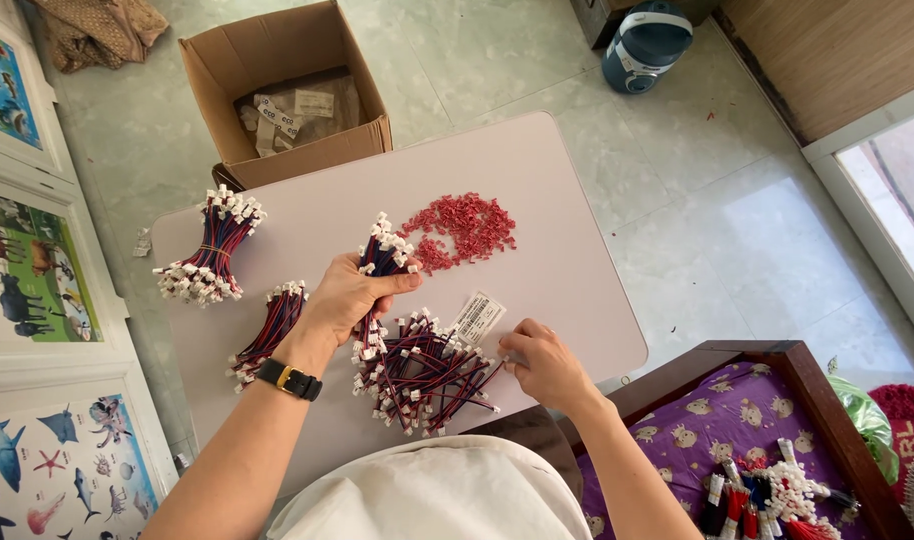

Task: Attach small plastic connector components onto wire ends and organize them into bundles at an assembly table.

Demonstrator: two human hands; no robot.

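My left hand (pixel 349 297) grips a bunch of red-and-blue wires with white plug ends (pixel 382 255), held upright over the pale table (pixel 567 290). My right hand (pixel 543 362) rests on the table with fingers pinched at the edge of a loose pile of the same wires (pixel 423 372); what it pinches is too small to tell. A heap of small red connector pieces (pixel 464 226) lies just beyond the held bunch. A white label tag (pixel 478 317) lies between the two hands.
Two tied wire bundles lie at the table's left, a large one (pixel 210 250) and a smaller one (pixel 270 330). An open cardboard box (pixel 287 85) stands on the floor behind. A wooden tray with purple cloth (pixel 737 420) holds more wires at right. Picture boards (pixel 27 270) line the left.
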